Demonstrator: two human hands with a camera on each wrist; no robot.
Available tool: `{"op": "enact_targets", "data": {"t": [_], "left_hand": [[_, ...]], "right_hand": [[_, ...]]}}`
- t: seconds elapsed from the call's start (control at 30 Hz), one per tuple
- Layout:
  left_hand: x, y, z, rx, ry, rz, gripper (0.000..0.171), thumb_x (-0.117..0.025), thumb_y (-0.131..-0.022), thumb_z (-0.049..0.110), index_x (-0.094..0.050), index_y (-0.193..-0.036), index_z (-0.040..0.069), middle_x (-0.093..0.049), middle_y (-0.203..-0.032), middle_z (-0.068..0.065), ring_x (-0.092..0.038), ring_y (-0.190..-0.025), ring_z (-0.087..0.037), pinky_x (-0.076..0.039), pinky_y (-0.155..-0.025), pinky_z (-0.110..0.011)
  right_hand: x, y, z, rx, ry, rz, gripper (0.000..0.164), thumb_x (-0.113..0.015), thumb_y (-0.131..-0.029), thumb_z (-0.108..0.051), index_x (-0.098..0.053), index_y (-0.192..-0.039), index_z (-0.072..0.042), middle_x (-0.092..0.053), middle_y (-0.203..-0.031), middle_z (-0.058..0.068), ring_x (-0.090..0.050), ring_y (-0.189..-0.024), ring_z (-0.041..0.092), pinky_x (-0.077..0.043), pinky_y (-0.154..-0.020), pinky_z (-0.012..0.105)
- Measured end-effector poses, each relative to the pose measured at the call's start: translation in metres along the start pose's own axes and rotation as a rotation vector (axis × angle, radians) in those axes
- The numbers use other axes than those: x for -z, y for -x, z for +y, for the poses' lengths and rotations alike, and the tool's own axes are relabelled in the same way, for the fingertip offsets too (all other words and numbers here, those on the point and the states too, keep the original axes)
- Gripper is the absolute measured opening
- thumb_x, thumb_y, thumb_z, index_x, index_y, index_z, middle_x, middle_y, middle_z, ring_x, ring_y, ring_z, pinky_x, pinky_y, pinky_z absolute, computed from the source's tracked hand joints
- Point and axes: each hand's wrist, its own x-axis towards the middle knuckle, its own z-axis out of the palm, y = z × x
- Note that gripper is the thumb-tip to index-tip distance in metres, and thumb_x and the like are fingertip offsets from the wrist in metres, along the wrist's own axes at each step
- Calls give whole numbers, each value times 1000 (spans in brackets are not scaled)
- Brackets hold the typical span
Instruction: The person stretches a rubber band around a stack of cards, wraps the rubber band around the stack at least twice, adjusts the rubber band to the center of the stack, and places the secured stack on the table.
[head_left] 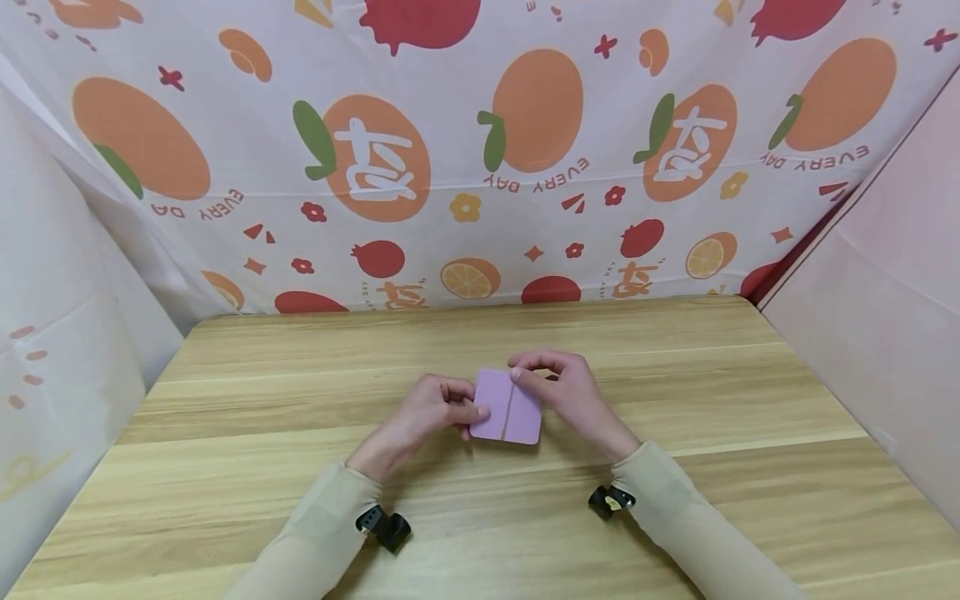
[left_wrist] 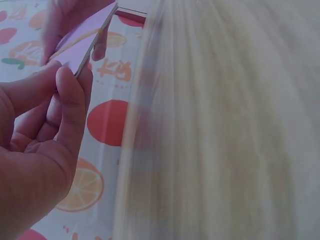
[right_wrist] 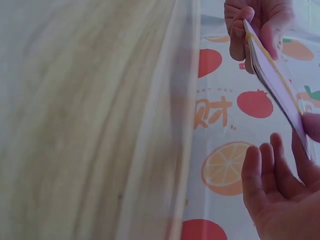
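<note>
A thin, square purple stack of cards (head_left: 491,404) with rounded corners is held above the wooden table. A narrow yellowish-brown rubber band (head_left: 507,412) runs round its middle. My left hand (head_left: 427,412) pinches the left edge, thumb on the front face. At the top edge, my right hand (head_left: 573,396) has its thumb and forefinger on the stack beside the band. Seen edge-on in the right wrist view, the stack (right_wrist: 277,87) shows several thin layers, while the other fingers of the right hand (right_wrist: 285,190) spread away from it. Its back face is hidden in the head view.
The wooden table (head_left: 300,467) spans the space below the hands. Behind it hangs a white fruit-print cloth (head_left: 450,133), and pale cloth sides (head_left: 885,275) stand at left and right. Black wrist cameras (head_left: 384,528) are strapped to both sleeves.
</note>
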Motion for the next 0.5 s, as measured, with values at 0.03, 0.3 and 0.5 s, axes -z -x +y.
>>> {"op": "enact_targets", "data": {"t": [0.03, 0.3, 0.5], "left_hand": [[-1, 0, 0, -3, -5, -1, 12, -72, -87, 3, -66, -82, -5, -62, -68, -4, -57, -56, -14, -50, -60, -26], [-4, 0, -1, -20, -23, -32, 10, -73, -86, 1, -68, -86, -7, -64, -69, -5, -57, -56, -14, -51, -58, -28], [-5, 0, -2, 4, -21, -26, 12, -72, -86, 1, -68, -91, -10, -65, -70, -6, -57, -56, -14, -50, -59, -28]], "right_hand": [[0, 0, 0, -10, -3, -8, 14, -66, -95, -10, -72, -98, 3, -69, -115, 14, -61, -108, 22, -48, -83, 33], [1, 0, 0, -77, 12, -29, 17, -67, -95, -14, -75, -99, 0, -72, -106, 8, -64, -95, 15, -48, -74, 25], [0, -3, 10, -84, 22, -33, 19, -66, -96, -19, -76, -99, -3, -73, -104, 6, -63, -87, 17, -46, -66, 24]]}}
